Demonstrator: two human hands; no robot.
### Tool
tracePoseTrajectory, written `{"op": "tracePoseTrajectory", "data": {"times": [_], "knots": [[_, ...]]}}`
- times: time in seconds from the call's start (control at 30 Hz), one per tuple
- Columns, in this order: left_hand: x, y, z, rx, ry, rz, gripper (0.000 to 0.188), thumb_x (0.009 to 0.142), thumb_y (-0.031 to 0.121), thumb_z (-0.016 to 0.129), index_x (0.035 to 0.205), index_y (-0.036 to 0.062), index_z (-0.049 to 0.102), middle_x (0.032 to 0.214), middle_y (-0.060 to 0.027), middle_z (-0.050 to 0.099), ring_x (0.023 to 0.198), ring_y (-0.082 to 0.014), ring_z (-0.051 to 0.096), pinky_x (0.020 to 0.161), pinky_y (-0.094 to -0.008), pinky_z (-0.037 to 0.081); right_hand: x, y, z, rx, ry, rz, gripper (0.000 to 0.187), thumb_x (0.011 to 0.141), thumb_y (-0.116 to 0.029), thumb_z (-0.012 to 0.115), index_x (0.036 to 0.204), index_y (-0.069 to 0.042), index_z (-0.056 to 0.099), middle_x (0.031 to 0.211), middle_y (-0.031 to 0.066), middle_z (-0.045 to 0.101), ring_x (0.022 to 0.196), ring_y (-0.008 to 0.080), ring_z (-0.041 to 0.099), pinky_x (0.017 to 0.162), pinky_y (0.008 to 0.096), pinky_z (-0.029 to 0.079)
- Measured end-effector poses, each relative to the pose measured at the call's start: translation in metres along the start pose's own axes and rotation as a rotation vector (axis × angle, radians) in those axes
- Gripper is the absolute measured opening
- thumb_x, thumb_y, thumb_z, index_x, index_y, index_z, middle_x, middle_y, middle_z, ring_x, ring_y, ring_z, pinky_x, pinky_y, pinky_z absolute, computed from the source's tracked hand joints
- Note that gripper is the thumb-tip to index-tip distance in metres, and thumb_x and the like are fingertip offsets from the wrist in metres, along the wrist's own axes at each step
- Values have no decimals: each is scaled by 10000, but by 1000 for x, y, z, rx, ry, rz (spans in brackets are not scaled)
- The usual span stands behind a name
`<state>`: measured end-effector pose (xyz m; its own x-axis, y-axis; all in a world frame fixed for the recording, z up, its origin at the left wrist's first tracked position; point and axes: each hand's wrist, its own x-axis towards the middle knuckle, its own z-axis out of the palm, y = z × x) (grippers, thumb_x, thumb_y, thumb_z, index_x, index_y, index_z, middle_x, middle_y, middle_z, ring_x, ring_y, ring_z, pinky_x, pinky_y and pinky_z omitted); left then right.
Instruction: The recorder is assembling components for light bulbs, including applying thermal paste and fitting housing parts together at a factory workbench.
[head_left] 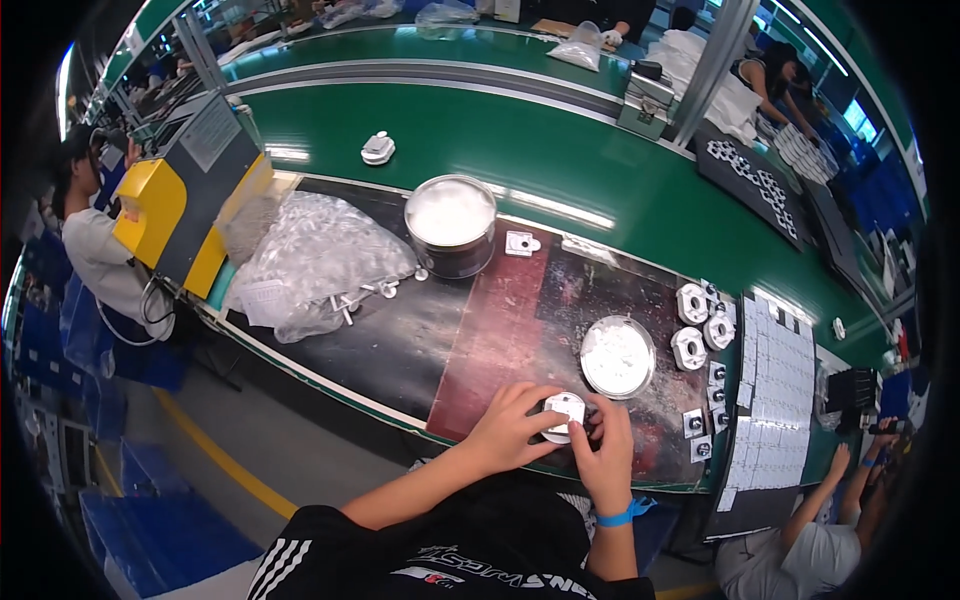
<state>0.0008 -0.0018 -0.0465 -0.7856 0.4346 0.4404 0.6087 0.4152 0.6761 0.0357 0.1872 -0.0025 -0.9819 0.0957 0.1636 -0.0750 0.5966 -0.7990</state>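
White part (564, 405) held two-handed
Left hand (507, 432) and right hand (605, 452): grip clamped on part, near dish (653, 362).

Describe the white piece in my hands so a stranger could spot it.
On the dark workbench, find the shallow round dish with white contents. Nearer you, slightly left, is the rounded white piece. Unlike the white ring-shaped parts farther right, the left hand and right hand hold it.

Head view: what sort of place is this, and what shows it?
Probably a factory assembly line: a long green surface, perhaps a conveyor, runs beside the worktable; a large plastic bag holds many small parts; and a co-worker at upper right reaches over rows of pieces.
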Motion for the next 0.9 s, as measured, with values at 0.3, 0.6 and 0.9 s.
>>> {"op": "tracePoseTrajectory", "data": {"times": [0.3, 0.6, 0.9], "knots": [[3, -17, -57, 30, 182, -148, 401, 799, 266, 861, 1147, 109, 737, 1254, -142, 692, 1167, -355, 650, 990, -435, 512, -11, 30, 8, 40, 85, -90, 447, 899, -133, 761, 1313, -32, 623, 905, 39, 551, 784, 149, 486, 697, 299, 426], [7, -124, -167, 653, 451, -424, 265, 901, 119, 743, 1154, 53, 699, 933, -155, 691, 920, -378, 644, 820, -478, 509, -10, 34, 11, 154, 73, -77, 391, 917, -59, 723, 1292, -14, 623, 921, 25, 560, 786, 105, 490, 686, 246, 421], [18, -85, -141, 257, 485, -553, 89, 925, 83, 758, 955, 26, 697, 831, -88, 716, 753, -215, 662, 706, -358, 512, -20, 32, 3, 141, 171, -17, 248, 888, -12, 727, 1134, -16, 698, 872, 81, 582, 740, 181, 547, 648, 301, 449]]}}
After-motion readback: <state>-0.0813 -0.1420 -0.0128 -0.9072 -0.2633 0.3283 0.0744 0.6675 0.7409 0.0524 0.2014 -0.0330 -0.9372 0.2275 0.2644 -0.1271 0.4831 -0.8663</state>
